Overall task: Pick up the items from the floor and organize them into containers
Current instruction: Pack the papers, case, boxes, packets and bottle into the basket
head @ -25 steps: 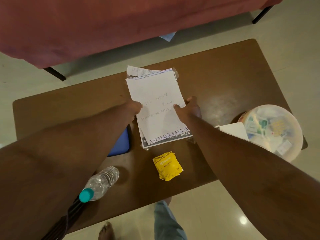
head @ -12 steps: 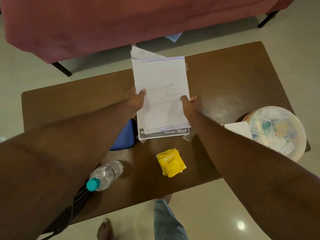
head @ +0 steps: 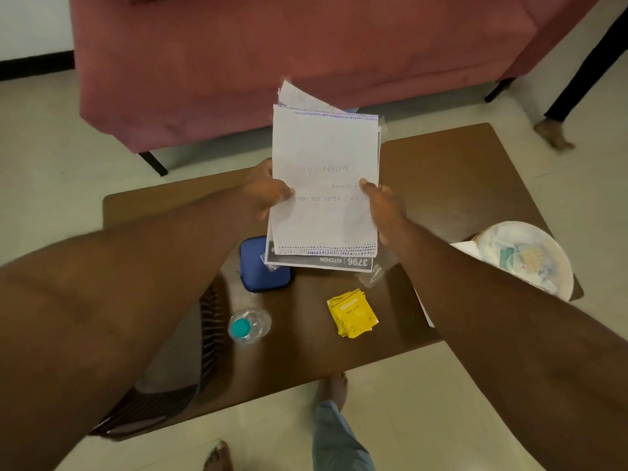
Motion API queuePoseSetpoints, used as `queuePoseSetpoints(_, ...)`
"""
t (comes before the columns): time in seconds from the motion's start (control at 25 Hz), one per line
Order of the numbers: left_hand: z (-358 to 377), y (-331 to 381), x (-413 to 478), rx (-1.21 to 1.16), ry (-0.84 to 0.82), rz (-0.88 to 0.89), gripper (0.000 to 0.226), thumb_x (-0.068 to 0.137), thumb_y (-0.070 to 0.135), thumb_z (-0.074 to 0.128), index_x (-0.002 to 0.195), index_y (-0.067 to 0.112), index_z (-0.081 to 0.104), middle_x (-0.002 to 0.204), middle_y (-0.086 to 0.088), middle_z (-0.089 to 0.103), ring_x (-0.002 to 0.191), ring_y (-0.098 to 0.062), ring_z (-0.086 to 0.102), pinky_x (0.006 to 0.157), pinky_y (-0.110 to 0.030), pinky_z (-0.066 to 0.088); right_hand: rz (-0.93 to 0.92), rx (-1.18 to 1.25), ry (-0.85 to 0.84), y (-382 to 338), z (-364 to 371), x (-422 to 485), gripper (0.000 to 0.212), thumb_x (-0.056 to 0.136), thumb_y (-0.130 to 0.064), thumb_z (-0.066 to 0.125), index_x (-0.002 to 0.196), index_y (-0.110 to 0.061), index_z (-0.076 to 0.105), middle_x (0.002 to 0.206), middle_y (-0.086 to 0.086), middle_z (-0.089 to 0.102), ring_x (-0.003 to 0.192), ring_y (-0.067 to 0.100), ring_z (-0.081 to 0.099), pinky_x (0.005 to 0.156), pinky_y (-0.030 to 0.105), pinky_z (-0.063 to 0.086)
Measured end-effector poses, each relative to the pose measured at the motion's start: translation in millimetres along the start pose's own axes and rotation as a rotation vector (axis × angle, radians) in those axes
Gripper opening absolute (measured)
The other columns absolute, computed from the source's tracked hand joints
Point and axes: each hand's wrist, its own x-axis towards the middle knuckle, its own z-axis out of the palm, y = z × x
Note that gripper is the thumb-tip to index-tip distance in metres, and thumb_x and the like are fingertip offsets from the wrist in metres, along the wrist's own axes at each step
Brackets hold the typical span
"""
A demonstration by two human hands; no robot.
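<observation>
A stack of white papers [head: 323, 147], handwritten sheet on top and a grey "3796 KITCHEN" sheet beneath, is lifted above the brown table [head: 458, 171]. My left hand [head: 266, 192] grips its left edge, thumb on top. At the right edge my right hand [head: 385, 207] grips it the same way. A round clear container [head: 530, 258] with small packets inside stands at the table's right end. A dark slatted basket [head: 176, 379] sits at the front left, partly hidden by my left arm.
On the table lie a blue pouch [head: 260, 266], a water bottle with a teal cap [head: 248, 326], yellow sachets [head: 351, 314] and a white sheet [head: 465, 248] by the container. A red sofa [head: 289, 52] stands behind. Another person's foot [head: 552, 134] is at the far right.
Both hands have raised the paper stack off the table and tipped it toward me. The view has pulled back, showing more of the sofa and floor.
</observation>
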Motion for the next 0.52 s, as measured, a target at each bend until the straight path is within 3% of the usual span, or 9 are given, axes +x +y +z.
queuePoseSetpoints(0.16,-56.1,1.5,-62.8,-0.011,0.038,0.038,0.061,0.072,-0.011,0.079,0.125,0.012,0.06,0.121,-0.005,0.069,0.107,-0.026,0.066,0.093,-0.043,0.057,-0.07,0.04,-0.096,-16.3,40.3,-57.9,0.006,0.094,-0.021,0.07,0.093,-0.019,0.065,0.1,0.004,0.077,0.088,0.02,0.073,0.077,0.038,0.058)
queuePoseSetpoints(0.36,-149.2,-46.5,-129.6,-0.15,-0.048,-0.059,0.047,0.082,-0.005,0.073,0.125,0.011,0.062,0.119,-0.007,0.073,0.11,-0.03,0.069,0.096,-0.053,0.054,-0.09,0.102,-0.144,-17.7,111.9,-137.6,0.019,0.096,-0.006,0.063,0.1,-0.024,0.059,0.103,0.001,0.075,0.091,0.022,0.072,0.08,0.042,0.058)
queuePoseSetpoints(0.52,-208.6,-91.7,-185.9,-0.041,-0.066,-0.076,0.046,0.091,-0.005,0.063,0.134,0.01,0.057,0.13,-0.008,0.067,0.117,-0.029,0.064,0.103,-0.047,0.051,-0.005,0.031,-0.249,2.3,151.2,-204.9,0.029,0.1,-0.004,0.056,0.11,-0.032,0.057,0.11,-0.002,0.073,0.094,0.021,0.072,0.074,0.04,0.061)
